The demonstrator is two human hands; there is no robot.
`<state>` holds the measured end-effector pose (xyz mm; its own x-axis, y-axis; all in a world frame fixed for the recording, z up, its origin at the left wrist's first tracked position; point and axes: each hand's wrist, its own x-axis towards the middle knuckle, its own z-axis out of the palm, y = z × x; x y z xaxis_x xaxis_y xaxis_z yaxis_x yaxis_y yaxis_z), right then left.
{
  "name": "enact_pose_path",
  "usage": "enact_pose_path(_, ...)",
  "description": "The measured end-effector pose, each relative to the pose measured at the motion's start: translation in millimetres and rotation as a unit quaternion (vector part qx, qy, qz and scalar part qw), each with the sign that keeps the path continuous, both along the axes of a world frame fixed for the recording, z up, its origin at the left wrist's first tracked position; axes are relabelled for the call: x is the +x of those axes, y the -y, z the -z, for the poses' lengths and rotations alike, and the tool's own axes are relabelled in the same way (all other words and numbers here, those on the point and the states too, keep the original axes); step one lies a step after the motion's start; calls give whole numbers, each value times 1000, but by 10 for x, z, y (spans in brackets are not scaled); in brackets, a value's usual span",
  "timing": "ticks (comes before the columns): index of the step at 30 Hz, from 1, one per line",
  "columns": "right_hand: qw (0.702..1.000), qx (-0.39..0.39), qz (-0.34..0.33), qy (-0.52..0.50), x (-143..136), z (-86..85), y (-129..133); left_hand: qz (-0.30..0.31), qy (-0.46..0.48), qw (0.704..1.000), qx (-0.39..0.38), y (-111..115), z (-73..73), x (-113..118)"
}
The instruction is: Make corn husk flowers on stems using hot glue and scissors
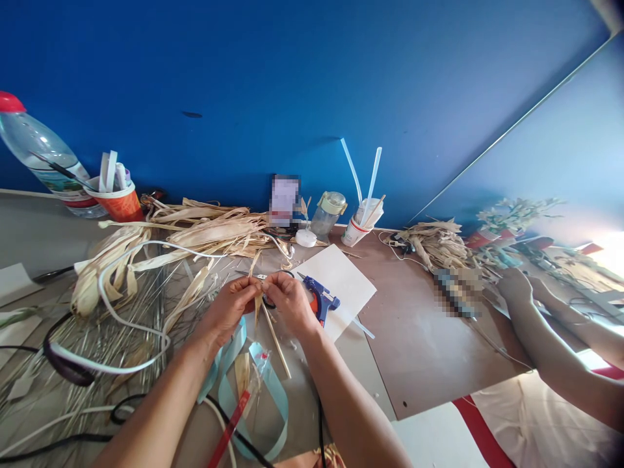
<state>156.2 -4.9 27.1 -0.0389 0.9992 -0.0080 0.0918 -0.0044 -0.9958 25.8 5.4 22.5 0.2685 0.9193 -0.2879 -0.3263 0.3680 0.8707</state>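
Note:
My left hand [238, 301] pinches a narrow strip of dried corn husk [257, 311] over the table. My right hand [288, 297] is closed too, its fingertips meeting the left ones at the strip. The small spot between the fingers is partly hidden. Behind my right hand lie scissors [263, 277], mostly covered. A blue hot glue gun [322, 300] rests on a white sheet [348, 279] just right of my right hand. Below the hands are a thin wooden stick [276, 342] and a loop of light blue ribbon [283, 409].
Corn husks [209, 234] pile along the wall, left of a glass jar [329, 213] and a paper cup [357, 232] holding glue sticks. A white cable [104, 292] loops across wire stems. At left stands a plastic bottle [49, 146]. A co-worker's arms [541, 331] reach in at right.

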Motion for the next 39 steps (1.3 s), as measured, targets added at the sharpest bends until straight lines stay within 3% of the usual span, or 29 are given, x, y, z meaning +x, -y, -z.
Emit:
enact_pose_path(4,989,90,37,108,-23,-50,35,-7,1,1000,-3,-1,5,8)
enact_pose_path(9,974,168,41,143,-59,-51,53,-12,4,1000,7,-23,43,-2)
enact_pose_path(13,985,128,42,107,-60,-34,54,-18,3,1000,8,-44,59,-14)
enact_pose_path(17,998,51,-31,-17,-15,-22,49,-68,6,998,1,-72,46,-30)
enact_pose_path(21,980,11,-76,-183,87,-58,25,-129,11,992,-7,-93,51,-51)
enact_pose_path(24,968,14,-52,-245,164,-96,-12,-150,31,988,4,-103,72,-54)
enact_pose_path(29,978,48,134,-149,168,-44,-61,-160,49,986,29,-108,81,-37)
enact_pose_path(33,994,57,88,-32,110,38,-54,-155,41,986,33,-94,61,-37)
enact_pose_path(39,995,30,65,-63,91,60,-50,-79,-11,996,43,-72,79,-28)
